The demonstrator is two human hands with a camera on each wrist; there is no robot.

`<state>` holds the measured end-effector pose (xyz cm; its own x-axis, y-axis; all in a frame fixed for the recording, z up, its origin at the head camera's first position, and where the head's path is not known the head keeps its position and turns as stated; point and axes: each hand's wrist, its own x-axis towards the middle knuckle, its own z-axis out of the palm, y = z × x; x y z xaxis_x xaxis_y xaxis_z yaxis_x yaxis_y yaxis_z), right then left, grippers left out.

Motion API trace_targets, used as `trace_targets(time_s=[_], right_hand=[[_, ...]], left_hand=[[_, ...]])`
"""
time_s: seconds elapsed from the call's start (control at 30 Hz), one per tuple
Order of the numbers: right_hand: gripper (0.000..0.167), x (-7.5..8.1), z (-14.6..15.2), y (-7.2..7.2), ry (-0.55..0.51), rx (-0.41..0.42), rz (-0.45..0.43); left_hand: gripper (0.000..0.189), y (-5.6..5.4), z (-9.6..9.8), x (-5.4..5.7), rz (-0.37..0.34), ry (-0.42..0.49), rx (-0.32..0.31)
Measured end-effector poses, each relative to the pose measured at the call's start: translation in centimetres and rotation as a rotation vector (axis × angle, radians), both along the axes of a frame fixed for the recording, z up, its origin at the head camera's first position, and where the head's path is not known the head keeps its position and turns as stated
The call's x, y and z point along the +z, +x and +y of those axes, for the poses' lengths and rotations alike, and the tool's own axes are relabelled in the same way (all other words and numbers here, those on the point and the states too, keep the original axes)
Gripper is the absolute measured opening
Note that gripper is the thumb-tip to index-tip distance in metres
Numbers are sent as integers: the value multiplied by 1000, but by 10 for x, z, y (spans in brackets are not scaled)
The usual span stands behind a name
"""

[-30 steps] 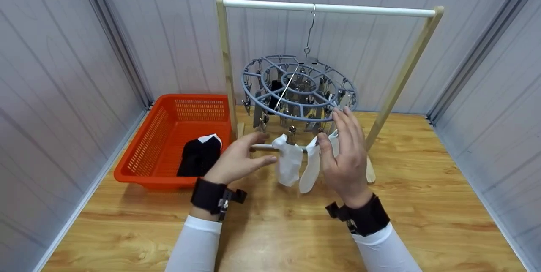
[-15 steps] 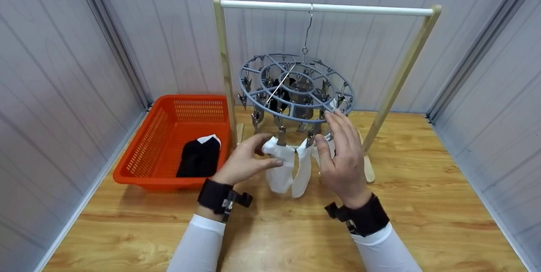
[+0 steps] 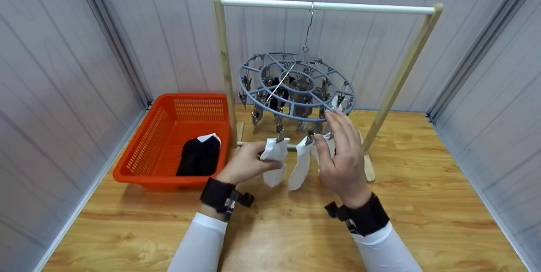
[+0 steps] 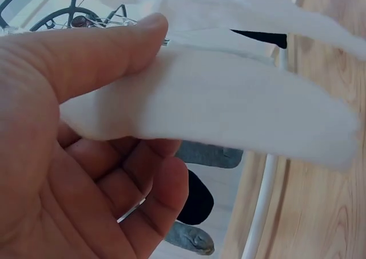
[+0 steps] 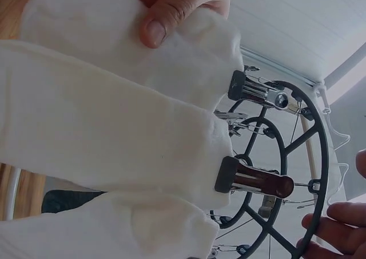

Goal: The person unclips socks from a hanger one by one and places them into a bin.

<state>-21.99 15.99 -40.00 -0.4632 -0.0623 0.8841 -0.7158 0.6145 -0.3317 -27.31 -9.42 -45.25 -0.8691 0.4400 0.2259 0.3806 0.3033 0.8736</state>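
My left hand pinches the upper part of a white sock, thumb in front and the other fingers behind. That sock hangs by a metal clip from a round blue-grey drying hanger. In the right wrist view, a second white sock hangs beside it from a brown clip, with a third white sock past that. My right hand has its fingers extended up to the hanger's rim, touching it. Its thumb lies apart, near the second sock's clip.
An orange basket at the left holds a black-and-white cloth item. The hanger hooks onto the white bar of a wooden stand. Grey and black socks hang farther back. Panel walls surround the wooden table.
The hanger has turned, bringing the white socks leftward. My left hand moved slightly right and took hold of the nearest white sock. My right hand shifted a little left along the rim.
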Motion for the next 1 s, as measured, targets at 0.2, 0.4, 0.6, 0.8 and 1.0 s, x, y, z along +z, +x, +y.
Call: trace_targets(time_s=[0.2, 0.4, 0.6, 0.8, 1.0], right_hand=[[47, 3, -2, 1, -29, 30, 67], [39, 7, -6, 4, -55, 59, 187], [38, 6, -8, 5, -25, 58, 218], [36, 0, -9, 4, 9, 93, 180], [36, -7, -11, 2, 44, 145, 81]], left_hand=[[31, 2, -1, 3, -9, -2, -27], [29, 3, 1, 5, -35, 1, -69], [30, 7, 1, 8, -10, -19, -87], [36, 12, 3, 14, -6, -14, -119], [37, 14, 7, 16, -10, -44, -135]])
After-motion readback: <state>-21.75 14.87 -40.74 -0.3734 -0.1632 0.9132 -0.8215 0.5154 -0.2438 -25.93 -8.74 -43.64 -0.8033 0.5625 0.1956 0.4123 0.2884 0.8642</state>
